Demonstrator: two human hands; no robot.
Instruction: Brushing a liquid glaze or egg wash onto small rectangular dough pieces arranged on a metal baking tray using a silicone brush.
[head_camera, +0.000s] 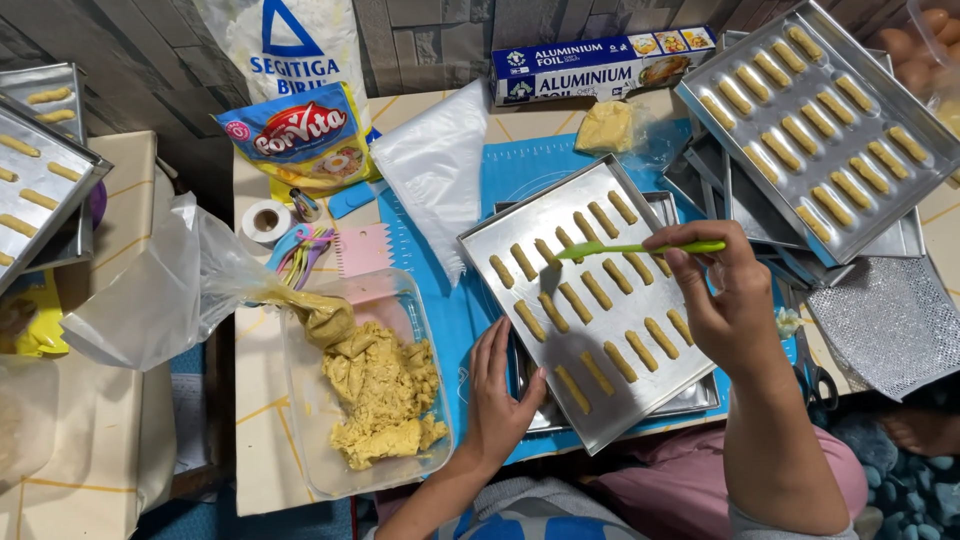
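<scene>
— What is the right hand (725, 300) doing?

— It sits right of centre in the frame, its fingers pinched together on a slim green plastic spatula (640, 247). The blade end lies over the upper part of a rectangular silver metal baking tray (500, 250), close to the short finger-shaped sticks of pale yellow dough (597, 290) lined up in rows on it.

— And the left hand (498, 395)?

— Lower centre, palm down with its fingers spread loosely apart, resting against the tray's lower left edge; it is closed on nothing. The tray lies tilted at the centre of the frame, stacked on another tray, above a blue silicone mat (520, 165) on the counter (255, 440).

— What lies left of that hand?

— A clear rectangular glass dish (415, 310) holding a lump of crumbly yellow dough (385, 395), with a clear plastic piping bag (150, 300) drooping into it from the left.

— Anything further back?

— At the upper right, a second silver tray filled with dough sticks (820, 125) rests tilted on a pile of trays. At the top centre lies a long blue box of foil (600, 65), and just below it a small bagged lump of dough (605, 125). At the upper left are a yellow and blue food packet (305, 135), a white roll of tape (266, 221) and a pink comb-edged scraper (362, 250). More trays with dough sticks (40, 170) sit at the left edge.
</scene>
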